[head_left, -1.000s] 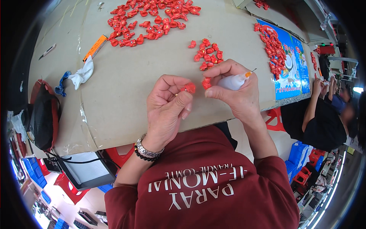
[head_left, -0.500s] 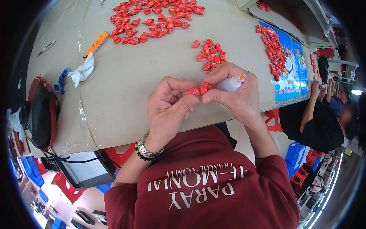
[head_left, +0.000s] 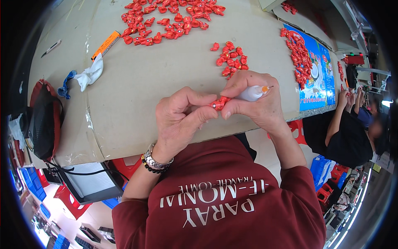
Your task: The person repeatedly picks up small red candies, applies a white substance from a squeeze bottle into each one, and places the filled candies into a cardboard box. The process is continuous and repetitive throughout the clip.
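Between both hands, above the near part of the table, is a small shiny red figurine piece (head_left: 219, 103). My left hand (head_left: 182, 118) pinches its left end between thumb and fingers. With thumb and forefinger my right hand (head_left: 259, 101) grips its other end; whether this is one part or two joined ones I cannot tell. Tucked in the right palm is a white squeeze bottle (head_left: 251, 93) with an orange collar and a thin needle tip pointing right. Just beyond the hands lies a small cluster of similar red pieces (head_left: 230, 58).
A larger heap of red pieces (head_left: 178, 23) lies at the far side. More red pieces (head_left: 296, 54) rest on a blue printed sheet (head_left: 319, 74) at right. An orange box (head_left: 105, 45), white cloth (head_left: 90, 74), pen (head_left: 51, 48) and dark bag (head_left: 44, 120) are at left. A co-worker (head_left: 340, 133) sits at right.
The red pieces in my fingers have come closer together, my left hand shifting slightly left and down. The bottle in my right hand has tilted a little, its tip further right.
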Motion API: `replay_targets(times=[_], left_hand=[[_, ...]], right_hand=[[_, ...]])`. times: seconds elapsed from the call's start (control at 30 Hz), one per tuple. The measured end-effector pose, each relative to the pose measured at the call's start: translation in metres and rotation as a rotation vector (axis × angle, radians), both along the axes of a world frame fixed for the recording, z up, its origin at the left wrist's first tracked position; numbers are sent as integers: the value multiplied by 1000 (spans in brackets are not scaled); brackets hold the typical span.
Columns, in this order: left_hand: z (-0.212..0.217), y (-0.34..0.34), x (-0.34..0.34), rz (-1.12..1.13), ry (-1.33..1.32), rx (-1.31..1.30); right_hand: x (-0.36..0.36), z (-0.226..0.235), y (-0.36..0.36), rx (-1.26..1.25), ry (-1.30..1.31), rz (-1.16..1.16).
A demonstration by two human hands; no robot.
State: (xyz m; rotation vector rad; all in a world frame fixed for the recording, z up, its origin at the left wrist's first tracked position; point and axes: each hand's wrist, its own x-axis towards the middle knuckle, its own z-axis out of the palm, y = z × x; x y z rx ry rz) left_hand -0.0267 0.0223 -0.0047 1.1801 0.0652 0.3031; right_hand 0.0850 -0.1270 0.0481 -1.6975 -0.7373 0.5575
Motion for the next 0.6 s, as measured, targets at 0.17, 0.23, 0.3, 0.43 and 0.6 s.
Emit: replay_targets(times=[0.17, 0.23, 0.3, 0.43, 0.6], left_hand=[[2, 4, 0, -7, -64, 149], [3, 5, 0, -24, -73, 161], [4, 5, 0, -28, -86, 172], [3, 3, -1, -12, -86, 189], [3, 2, 0, 4, -63, 162]], right_hand=[[2, -5, 0, 77, -107, 55], [3, -9, 0, 109, -139, 73], [3, -12, -1, 128, -149, 78], [1, -17, -3, 126, -114, 74], [-2, -17, -2, 128, -69, 58]])
